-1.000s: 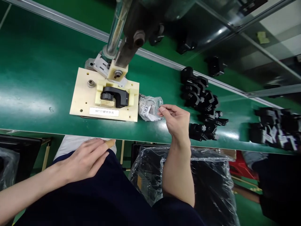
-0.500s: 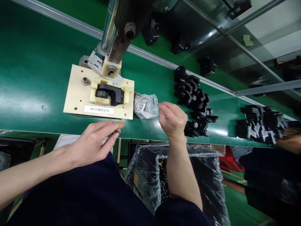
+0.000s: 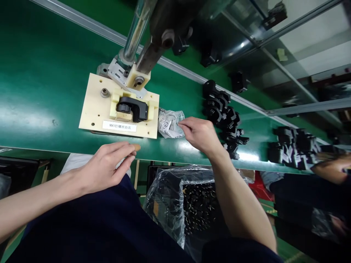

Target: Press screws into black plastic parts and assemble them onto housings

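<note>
A worker's left hand, newly raised to the green bench, hangs loosely parted as the right hand pinches the rim of a plastic bag, leaving the black bracket untouched in its screw-driving fixture.

Crumpled clear plastic bag, printed with dark markings, lying on the table at the tips of the right fingers; contact cannot be distinguished. Hooked black part, seated in the raised nest of a flat, labelled cream fixture, beyond the left fingers and apart from them.
</note>
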Available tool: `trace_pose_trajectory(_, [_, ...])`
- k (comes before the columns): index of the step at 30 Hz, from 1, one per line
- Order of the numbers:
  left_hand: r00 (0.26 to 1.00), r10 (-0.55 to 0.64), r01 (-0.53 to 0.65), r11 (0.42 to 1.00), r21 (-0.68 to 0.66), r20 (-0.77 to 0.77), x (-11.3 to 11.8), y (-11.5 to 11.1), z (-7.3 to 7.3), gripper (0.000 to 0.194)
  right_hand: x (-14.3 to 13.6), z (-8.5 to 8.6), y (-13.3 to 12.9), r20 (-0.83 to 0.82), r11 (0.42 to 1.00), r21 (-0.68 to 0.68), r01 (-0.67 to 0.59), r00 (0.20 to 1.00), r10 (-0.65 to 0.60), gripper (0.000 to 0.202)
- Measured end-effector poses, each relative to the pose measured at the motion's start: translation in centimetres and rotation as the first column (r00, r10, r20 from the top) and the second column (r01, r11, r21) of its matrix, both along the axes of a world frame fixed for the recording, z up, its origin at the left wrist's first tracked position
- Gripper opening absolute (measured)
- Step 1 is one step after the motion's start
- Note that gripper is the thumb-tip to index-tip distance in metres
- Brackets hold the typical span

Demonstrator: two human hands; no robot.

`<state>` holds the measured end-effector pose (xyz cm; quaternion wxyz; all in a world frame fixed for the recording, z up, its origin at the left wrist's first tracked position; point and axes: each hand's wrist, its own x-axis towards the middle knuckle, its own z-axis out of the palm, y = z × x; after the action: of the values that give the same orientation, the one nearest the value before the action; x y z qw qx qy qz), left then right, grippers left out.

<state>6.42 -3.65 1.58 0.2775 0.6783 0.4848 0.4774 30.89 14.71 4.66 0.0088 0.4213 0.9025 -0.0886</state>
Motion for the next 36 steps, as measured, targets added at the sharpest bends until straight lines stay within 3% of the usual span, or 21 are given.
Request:
trace_pose_trajectory(3, [1.0, -0.005, 0.005, 1.0, -0.014, 0.011, -0.2, -0.2, -0.2, 0.019, -0.2, 0.4, 0.4, 0.072, 0.999, -0.044, -0.003, 0.997, 0.006, 0.024])
trace_pose_trajectory(8, [1.0, -0.005, 0.006, 1.0, -0.023, 0.028, -0.4, -0.3, -0.3, 0.019, -0.9, 0.7, 0.8, 0.06, 0.975, -0.167, 0.149, 0.988, -0.141, 0.018])
trace_pose_trajectory(17, [0.999, -0.013, 0.015, 0.999, -0.034, 0.042, -0.7, -0.4, -0.1, 0.02, -3.4, 0.8, 1.7, 0.346, 0.956, -0.271, 0.114, 0.938, -0.014, 0.019])
trace_pose_trajectory(22, [0.999, -0.015, 0.017, 0.999, -0.042, 0.039, -0.8, -0.6, -0.2, 0.02, -3.5, -0.2, 1.8, 0.163, 0.934, -0.319, 0.158, 0.981, -0.11, 0.008])
trace_pose_trajectory(28, [0.998, -0.016, 0.018, 0.999, -0.035, 0.057, -0.7, -0.8, -0.5, 0.019, -3.9, -1.9, 0.7, 0.042, 0.957, -0.203, 0.209, 0.978, -0.205, 0.019])
trace_pose_trajectory(33, [0.997, -0.009, 0.014, 0.998, -0.062, 0.072, -0.8, -1.1, -0.8, 0.021, -3.4, -1.4, 0.7, -0.108, 0.912, -0.334, 0.239, 0.951, -0.289, 0.008])
trace_pose_trajectory(36, [0.997, 0.0, 0.007, 0.996, -0.093, 0.078, -1.1, -1.2, -0.9, 0.02, -2.4, -1.0, 0.7, -0.21, 0.849, -0.45, 0.276, 0.892, -0.401, 0.018])
